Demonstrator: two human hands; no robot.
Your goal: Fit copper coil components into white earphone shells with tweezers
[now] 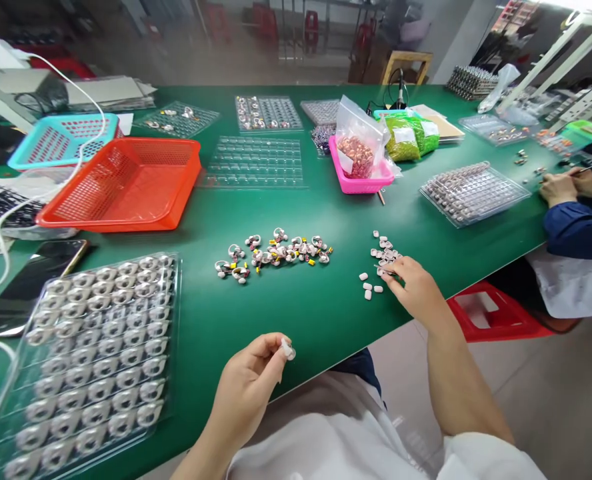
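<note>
My left hand (249, 380) is closed near the table's front edge, pinching a small white part (288, 349) between thumb and fingertips. Farther right, my right hand (416, 290) reaches over a scatter of small pale pieces (367, 287), its thumb and forefinger pressed together at the pile. What those fingertips hold, perhaps something thin, is too small to make out. Between and beyond my hands lies a cluster of small white assemblies (289, 253) with yellow and red bits. At the left, a clear tray (175, 333) holds rows of white ring-shaped parts (99, 387).
A red basket (121, 223) and a turquoise basket (56, 160) stand back left, near a phone (31, 287). A pink basket (366, 185) with a bag of copper-coloured parts (357, 157) sits beyond. A filled tray (473, 193) lies right, before another person's hands (561, 187).
</note>
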